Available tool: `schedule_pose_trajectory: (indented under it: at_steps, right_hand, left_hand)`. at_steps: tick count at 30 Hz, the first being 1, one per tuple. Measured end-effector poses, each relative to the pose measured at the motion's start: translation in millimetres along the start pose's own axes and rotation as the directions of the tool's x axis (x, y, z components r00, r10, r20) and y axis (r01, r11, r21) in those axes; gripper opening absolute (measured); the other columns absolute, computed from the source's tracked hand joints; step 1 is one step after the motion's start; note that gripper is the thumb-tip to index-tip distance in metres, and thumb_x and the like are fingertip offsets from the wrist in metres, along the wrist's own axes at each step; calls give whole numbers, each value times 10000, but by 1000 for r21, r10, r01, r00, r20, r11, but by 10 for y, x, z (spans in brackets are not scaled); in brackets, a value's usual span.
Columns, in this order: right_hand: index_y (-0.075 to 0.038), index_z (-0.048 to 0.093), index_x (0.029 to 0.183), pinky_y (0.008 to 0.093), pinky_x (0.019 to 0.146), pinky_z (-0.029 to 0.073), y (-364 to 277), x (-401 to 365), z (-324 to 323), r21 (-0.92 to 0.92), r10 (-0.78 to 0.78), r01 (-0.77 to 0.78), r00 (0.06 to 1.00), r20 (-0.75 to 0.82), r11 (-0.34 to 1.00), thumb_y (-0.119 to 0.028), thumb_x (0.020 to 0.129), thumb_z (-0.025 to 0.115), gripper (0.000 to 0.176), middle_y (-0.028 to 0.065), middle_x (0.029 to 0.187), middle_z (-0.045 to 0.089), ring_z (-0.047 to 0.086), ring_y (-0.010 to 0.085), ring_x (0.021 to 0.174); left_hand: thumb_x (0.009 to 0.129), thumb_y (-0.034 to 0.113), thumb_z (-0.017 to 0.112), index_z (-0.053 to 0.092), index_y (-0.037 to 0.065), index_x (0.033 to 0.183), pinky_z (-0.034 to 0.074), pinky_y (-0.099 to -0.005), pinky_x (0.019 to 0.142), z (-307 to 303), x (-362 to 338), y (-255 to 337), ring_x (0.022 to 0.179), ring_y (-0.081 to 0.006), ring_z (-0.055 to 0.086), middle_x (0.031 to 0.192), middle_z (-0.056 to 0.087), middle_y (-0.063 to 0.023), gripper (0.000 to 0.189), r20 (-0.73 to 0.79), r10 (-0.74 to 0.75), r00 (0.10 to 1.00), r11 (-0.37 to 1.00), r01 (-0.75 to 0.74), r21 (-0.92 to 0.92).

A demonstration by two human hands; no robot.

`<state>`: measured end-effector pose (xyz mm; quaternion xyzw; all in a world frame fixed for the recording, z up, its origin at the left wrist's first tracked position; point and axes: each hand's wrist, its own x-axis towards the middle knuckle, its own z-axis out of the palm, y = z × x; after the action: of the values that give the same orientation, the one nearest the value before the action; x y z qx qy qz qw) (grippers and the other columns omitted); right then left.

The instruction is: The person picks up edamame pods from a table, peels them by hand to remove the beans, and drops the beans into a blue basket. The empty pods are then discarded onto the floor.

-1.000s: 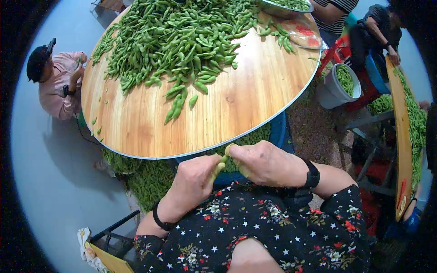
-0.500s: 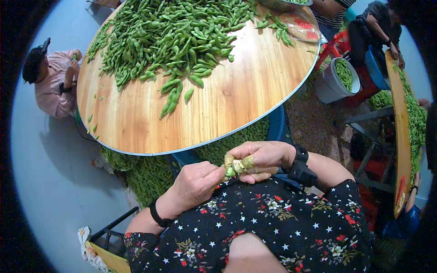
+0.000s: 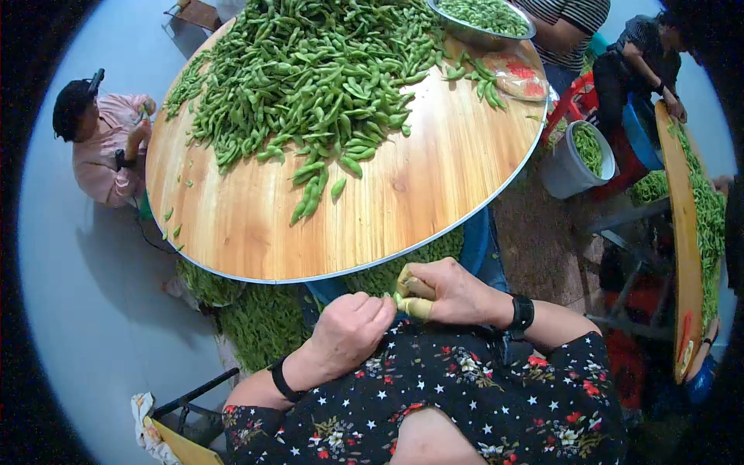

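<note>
My left hand (image 3: 349,329) and my right hand (image 3: 449,293) meet just below the near edge of the round wooden table (image 3: 434,186), over my lap. Between their fingertips they pinch one green bean pod (image 3: 398,298). Yellowish finger covers (image 3: 415,308) sit on my right thumb and forefinger. A big heap of green bean pods (image 3: 310,70) covers the far half of the table, out of reach of both hands. A few loose pods (image 3: 314,194) lie at the heap's near edge.
A blue tub of pods (image 3: 434,252) stands under the table. A metal bowl (image 3: 484,19) sits at the far rim. A white bucket (image 3: 577,151) stands right. A person in pink (image 3: 101,143) sits left, others far right by a second table (image 3: 682,232).
Both hands stayed together on the pod and shifted slightly; my right hand rolled so the covered fingertips now face the left hand. The view tilted a little.
</note>
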<state>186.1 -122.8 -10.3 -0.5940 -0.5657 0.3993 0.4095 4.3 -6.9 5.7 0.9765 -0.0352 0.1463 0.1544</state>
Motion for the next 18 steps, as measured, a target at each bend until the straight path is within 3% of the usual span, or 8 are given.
schedule_pose_trajectory:
  at_steps: [2,4,9,12,13,14,16,18]
  right_hand:
    - [-28,569,860,258,475,406,6,36,-28,16,0,-1,999,45,1000,-144,799,638,148,42,613,554,492,86,509]
    - [-50,577,888,232,385,370,-152,91,-126,314,431,-598,775,463,738,-151,804,620,139,31,630,579,490,84,440]
    - [-76,578,900,195,335,322,54,103,46,535,229,-542,809,542,648,-186,853,573,119,29,662,597,488,49,438]
    - [-58,580,914,207,387,375,55,170,-7,373,239,-507,786,570,777,-175,846,579,135,27,733,612,528,59,499]
    - [-28,577,937,318,571,491,128,175,44,251,84,-196,915,395,948,-218,873,534,205,96,773,623,609,190,648]
    - [-28,577,937,318,571,491,309,180,103,251,83,-196,914,398,948,-218,873,534,205,96,773,623,609,190,648]
    - [7,584,1054,363,705,490,660,193,192,-281,-25,74,984,177,957,-215,904,534,273,142,833,636,613,237,739]
    - [27,577,1089,393,768,475,604,242,183,-266,82,-22,973,215,964,-247,938,508,320,199,896,628,604,295,804]
  left_hand:
    - [709,83,582,587,-10,926,422,-306,535,-14,-10,10,630,-184,526,707,503,-52,236,35,15,999,1000,-15,0]
    - [713,85,584,587,4,923,419,-300,538,31,-50,-3,627,-180,523,703,499,-44,225,12,99,995,991,-98,-86]
    - [767,75,594,585,37,978,437,-320,549,-96,-185,8,626,-208,545,691,521,-46,214,66,-24,998,992,32,-125]
    - [784,124,649,608,56,987,470,-372,539,-136,-475,-39,619,-266,596,711,603,-89,219,162,-257,953,962,269,-54]
    - [797,180,670,607,74,1007,493,-404,560,-253,-584,-47,652,-309,621,727,618,-121,244,276,-441,854,881,471,-46]
    - [793,216,683,601,79,1024,499,-408,575,-390,-602,-67,689,-319,633,753,628,-137,281,483,-639,599,757,600,256]
    - [793,226,694,609,74,1009,495,-410,581,-638,-596,-132,696,-315,635,753,627,-140,278,405,-660,632,751,555,358]
    - [778,215,709,617,69,986,493,-412,600,-797,-413,-239,694,-320,630,766,623,-148,270,193,-550,813,834,523,176]
